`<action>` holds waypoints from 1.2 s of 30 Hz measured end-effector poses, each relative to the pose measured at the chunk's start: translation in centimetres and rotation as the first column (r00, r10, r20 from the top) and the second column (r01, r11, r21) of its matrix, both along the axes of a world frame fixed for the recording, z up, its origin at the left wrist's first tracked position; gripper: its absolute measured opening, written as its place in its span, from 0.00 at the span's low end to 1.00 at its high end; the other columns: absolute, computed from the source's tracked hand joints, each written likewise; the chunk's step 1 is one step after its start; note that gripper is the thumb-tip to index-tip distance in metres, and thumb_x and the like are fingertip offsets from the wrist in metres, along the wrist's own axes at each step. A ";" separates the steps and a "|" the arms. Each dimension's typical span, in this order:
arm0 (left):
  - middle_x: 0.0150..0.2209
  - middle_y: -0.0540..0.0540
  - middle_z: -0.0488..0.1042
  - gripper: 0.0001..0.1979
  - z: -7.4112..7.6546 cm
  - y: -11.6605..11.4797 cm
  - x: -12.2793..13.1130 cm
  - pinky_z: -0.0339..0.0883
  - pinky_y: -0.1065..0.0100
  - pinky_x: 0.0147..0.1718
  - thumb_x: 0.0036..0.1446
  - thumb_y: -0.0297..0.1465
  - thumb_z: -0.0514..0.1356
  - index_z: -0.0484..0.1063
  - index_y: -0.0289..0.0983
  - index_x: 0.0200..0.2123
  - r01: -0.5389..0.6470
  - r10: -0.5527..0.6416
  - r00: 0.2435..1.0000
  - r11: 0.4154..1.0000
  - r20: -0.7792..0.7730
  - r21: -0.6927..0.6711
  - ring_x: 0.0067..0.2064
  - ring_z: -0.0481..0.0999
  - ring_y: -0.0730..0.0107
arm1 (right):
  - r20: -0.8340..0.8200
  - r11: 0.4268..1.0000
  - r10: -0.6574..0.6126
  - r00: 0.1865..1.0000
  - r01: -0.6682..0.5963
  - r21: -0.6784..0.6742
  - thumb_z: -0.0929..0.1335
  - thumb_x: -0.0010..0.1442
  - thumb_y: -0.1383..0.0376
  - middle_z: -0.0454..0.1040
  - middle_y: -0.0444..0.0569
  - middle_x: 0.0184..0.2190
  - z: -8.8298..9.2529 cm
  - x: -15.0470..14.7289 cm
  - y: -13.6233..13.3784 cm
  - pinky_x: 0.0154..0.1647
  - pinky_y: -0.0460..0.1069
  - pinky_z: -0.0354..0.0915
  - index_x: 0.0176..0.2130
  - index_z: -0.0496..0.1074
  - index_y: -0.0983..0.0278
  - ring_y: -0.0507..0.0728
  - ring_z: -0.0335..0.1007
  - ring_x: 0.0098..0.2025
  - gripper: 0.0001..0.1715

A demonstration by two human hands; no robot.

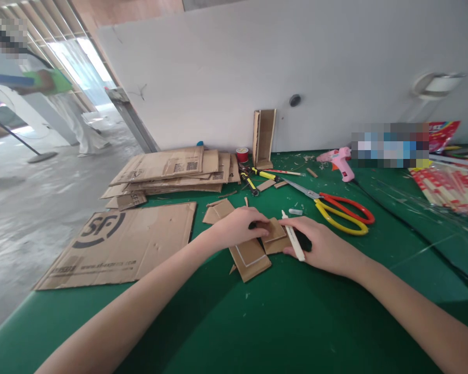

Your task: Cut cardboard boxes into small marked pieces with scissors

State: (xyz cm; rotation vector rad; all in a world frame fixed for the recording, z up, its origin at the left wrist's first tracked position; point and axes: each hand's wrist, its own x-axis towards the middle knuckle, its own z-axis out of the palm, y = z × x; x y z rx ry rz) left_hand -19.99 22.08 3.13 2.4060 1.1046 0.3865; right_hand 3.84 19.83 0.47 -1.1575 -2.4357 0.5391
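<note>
My left hand (239, 227) has its thumb and fingers closed on a small cardboard piece (275, 231). That piece lies over another bit of brown cardboard, whose lower part shows beneath it. In my right hand (323, 244) is a white pen (295, 243), its narrow tip pointing away from me. Fingers of this hand also reach the right side of the cardboard. Just below my left hand lies a cardboard strip (251, 261) with a white line along its edge. A small clear cap (295, 212) rests beyond the pen.
Scissors (335, 210) lie open to the right, near a pink glue gun (343, 165) with a trailing cord. Stacked cardboard (159, 169) and a flat sheet (140, 244) occupy the left. A cardboard channel (264, 137) stands against the wall. Another person (50, 83) is at far left.
</note>
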 end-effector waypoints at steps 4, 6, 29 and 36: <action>0.38 0.47 0.74 0.13 -0.5 0.3 0.1 0.65 0.67 0.40 0.55 0.36 0.60 0.74 0.39 0.43 -0.027 0.028 0.999 0.999 0.023 -0.022 0.41 0.72 0.66 | 0.002 1.000 0.008 1.000 -0.008 0.008 0.69 0.56 0.55 0.68 0.51 0.53 0.1 -0.1 0.0 0.55 0.58 0.64 0.56 0.62 0.56 0.61 0.65 0.55 0.30; 0.36 0.48 0.74 0.13 -0.6 0.5 0.1 0.64 0.68 0.39 0.54 0.36 0.61 0.74 0.39 0.42 -0.028 0.030 0.999 0.999 0.036 -0.037 0.40 0.72 0.67 | 0.004 1.000 0.008 1.000 -0.008 0.015 0.69 0.56 0.55 0.68 0.51 0.53 0.1 0.0 0.0 0.54 0.57 0.64 0.56 0.62 0.57 0.61 0.65 0.55 0.30; 0.35 0.48 0.76 0.15 -0.4 1.0 0.2 0.64 0.69 0.35 0.51 0.37 0.62 0.74 0.39 0.43 -0.083 0.094 0.994 0.981 0.055 -0.173 0.36 0.74 0.68 | -0.358 0.959 -0.122 0.926 0.017 -0.283 0.57 0.66 0.55 0.67 0.41 0.20 1.5 -0.4 -1.9 0.21 0.47 0.59 0.42 0.64 0.59 0.52 0.63 0.22 0.14; 0.35 0.48 0.75 0.16 -0.3 1.1 0.2 0.65 0.69 0.37 0.51 0.38 0.63 0.74 0.39 0.43 -0.079 0.092 0.994 0.980 0.063 -0.183 0.37 0.74 0.68 | -0.175 0.943 0.000 0.985 -0.058 -0.328 0.62 0.61 0.60 0.70 0.42 0.24 0.8 -2.5 -1.3 0.24 0.46 0.57 0.33 0.66 0.61 0.51 0.65 0.24 0.08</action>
